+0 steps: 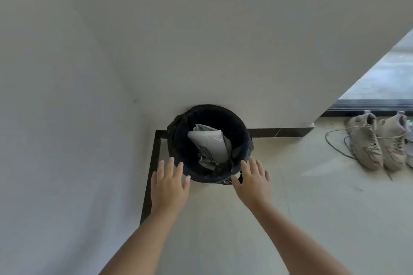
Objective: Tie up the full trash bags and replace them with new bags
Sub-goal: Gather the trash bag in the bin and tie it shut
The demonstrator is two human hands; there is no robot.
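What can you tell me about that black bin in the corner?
The bin is round, lined with a black trash bag folded over its rim. It stands upright on the pale floor in the wall corner. Inside lie white crumpled paper and wrappers, partly filling it. The left hand and right hand, fingers straight, reach at its near rim; contact is unclear.

Both forearms are bare, with no sleeves, and the left hand (pixel 169 182) and right hand (pixel 253 182) are ungloved.
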